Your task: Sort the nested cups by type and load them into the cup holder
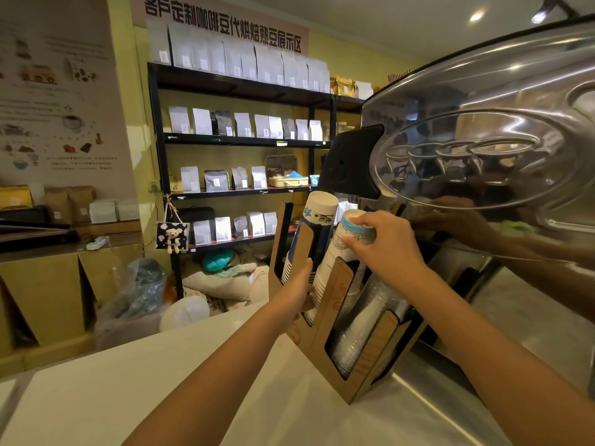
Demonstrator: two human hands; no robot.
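Two bare forearms reach over the white countertop (135,381) toward a brown cardboard cup holder (335,320) standing beside a shiny steel machine (483,123). The left hand (297,292) grips the holder's front edge. The right hand (389,243) clasps the top of a white-and-light-blue paper cup stack (338,252) in the middle slot. A dark blue paper cup stack (314,230) fills the left slot; clear plastic cups (363,326) sit in the right.

yellow wall (338,46), black shelving (238,140) of coffee bags, white counter (128,381), ceiling spotlights (476,17)
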